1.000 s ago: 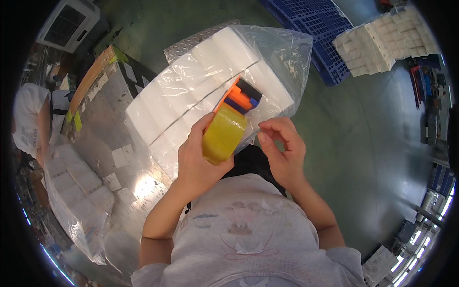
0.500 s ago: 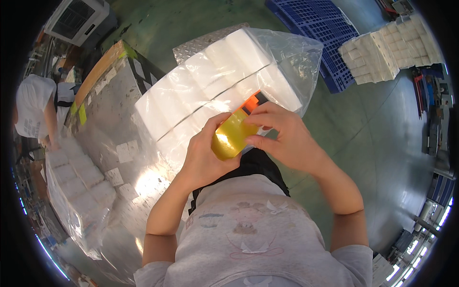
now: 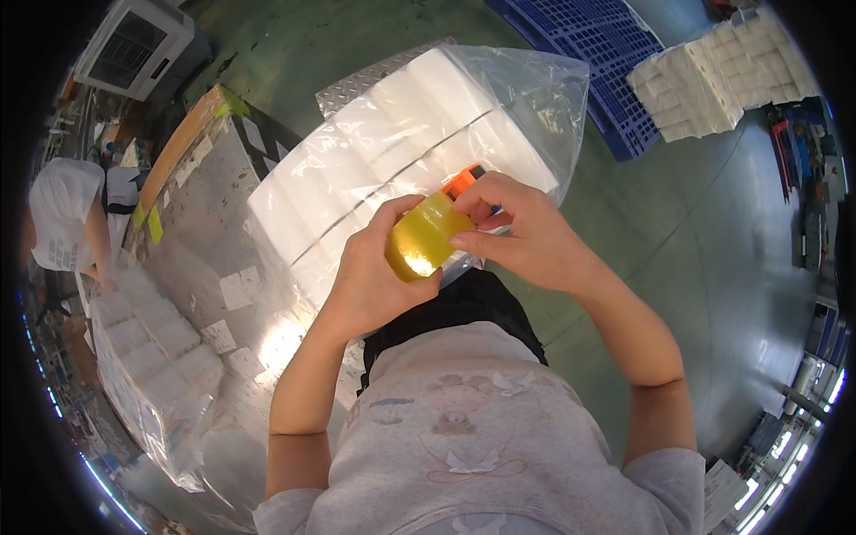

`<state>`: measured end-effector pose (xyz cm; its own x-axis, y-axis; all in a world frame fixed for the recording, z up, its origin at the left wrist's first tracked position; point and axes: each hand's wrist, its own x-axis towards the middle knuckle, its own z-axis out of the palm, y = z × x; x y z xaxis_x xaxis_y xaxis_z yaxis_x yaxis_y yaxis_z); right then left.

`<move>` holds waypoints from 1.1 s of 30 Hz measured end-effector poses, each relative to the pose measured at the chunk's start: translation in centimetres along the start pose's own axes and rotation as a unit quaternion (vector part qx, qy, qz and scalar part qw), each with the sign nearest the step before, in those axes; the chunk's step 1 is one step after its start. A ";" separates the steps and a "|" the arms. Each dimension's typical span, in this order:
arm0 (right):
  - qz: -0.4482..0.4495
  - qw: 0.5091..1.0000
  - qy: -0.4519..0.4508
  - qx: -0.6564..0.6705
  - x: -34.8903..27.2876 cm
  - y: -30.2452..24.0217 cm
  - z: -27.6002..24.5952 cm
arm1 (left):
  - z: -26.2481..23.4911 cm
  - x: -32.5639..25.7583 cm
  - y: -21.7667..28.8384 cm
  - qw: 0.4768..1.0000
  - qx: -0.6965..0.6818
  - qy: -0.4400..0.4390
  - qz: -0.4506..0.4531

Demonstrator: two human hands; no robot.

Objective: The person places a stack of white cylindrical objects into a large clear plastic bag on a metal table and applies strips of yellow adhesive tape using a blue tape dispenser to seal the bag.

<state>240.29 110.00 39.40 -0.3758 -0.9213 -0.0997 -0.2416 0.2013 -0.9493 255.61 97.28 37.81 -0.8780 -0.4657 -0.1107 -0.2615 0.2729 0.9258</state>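
Observation:
In front of my waist I hold a tape dispenser with an orange frame [image 3: 461, 182] and a wide roll of yellow packing tape [image 3: 417, 239]. My left hand [image 3: 367, 272] is wrapped round the roll from the left side. My right hand [image 3: 522, 223] is closed at the roll's right edge, thumb and fingers pinching there beside the orange frame; the exact grip is partly hidden. Just beyond the hands lies a clear plastic bag [image 3: 551, 94] around rows of white packs [image 3: 357, 169], its loose end spreading to the far right.
A grey worktable [image 3: 192, 227] stands at the left with another bag of white packs [image 3: 156, 343]. A person in white [image 3: 64, 214] works at its far side. Beyond are a blue pallet [image 3: 588, 62], stacked white packs [image 3: 682, 94] and a white machine [image 3: 134, 45].
The tape dispenser and both hands have shifted slightly up and left in the picture. My right fingers stay at the roll's edge, and the whole view has moved a little.

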 end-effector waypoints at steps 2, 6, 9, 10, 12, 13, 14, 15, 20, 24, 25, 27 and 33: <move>0.025 0.999 -0.029 -0.013 0.2 0.0 -0.3 | -0.1 0.0 0.2 1.000 0.004 -0.005 -0.002; 0.011 0.999 -0.007 -0.030 0.6 0.9 -0.1 | -0.2 0.4 -0.2 1.000 0.010 -0.008 -0.002; 0.002 1.000 0.000 -0.022 0.7 1.5 -0.1 | -0.5 0.6 0.0 1.000 0.012 -0.018 -0.014; -0.004 1.000 -0.009 -0.006 0.6 1.2 -0.2 | -0.6 0.6 0.1 1.000 0.012 -0.018 -0.020; 0.016 0.999 -0.030 0.009 0.5 0.5 -0.6 | -0.6 0.6 0.3 0.999 0.016 -0.020 -0.021; 0.042 0.998 -0.042 0.009 0.6 0.1 -0.8 | -0.5 0.7 0.2 0.999 0.020 -0.022 -0.015; 0.068 0.996 -0.055 0.009 0.7 -0.1 -0.9 | -0.4 0.8 0.2 0.999 0.025 -0.024 -0.009; 0.074 0.995 -0.067 0.015 0.7 0.0 -0.9 | -0.3 0.8 0.3 0.999 0.027 -0.028 -0.003; 0.053 0.996 -0.064 0.010 0.2 0.5 -0.1 | -0.2 0.7 0.4 0.999 0.036 -0.025 0.021; 0.013 0.997 -0.031 -0.068 0.1 0.4 0.2 | -0.3 1.0 0.4 0.998 0.049 -0.026 0.013; 0.018 0.997 -0.025 -0.071 0.2 0.6 0.1 | -0.3 0.9 0.2 0.999 0.044 -0.025 0.009; 0.021 0.998 -0.031 -0.058 0.1 0.7 -0.2 | -0.4 0.9 0.1 0.999 0.030 -0.024 0.001; 0.016 0.994 -0.064 -0.088 0.1 0.4 -0.7 | -0.2 0.9 0.5 0.999 0.037 -0.027 0.005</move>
<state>239.56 110.19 39.20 -0.2714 -0.9459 -0.1778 -0.3878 0.2765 -0.8793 254.80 96.84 38.27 -0.9006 -0.4173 -0.1220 -0.2792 0.3399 0.8981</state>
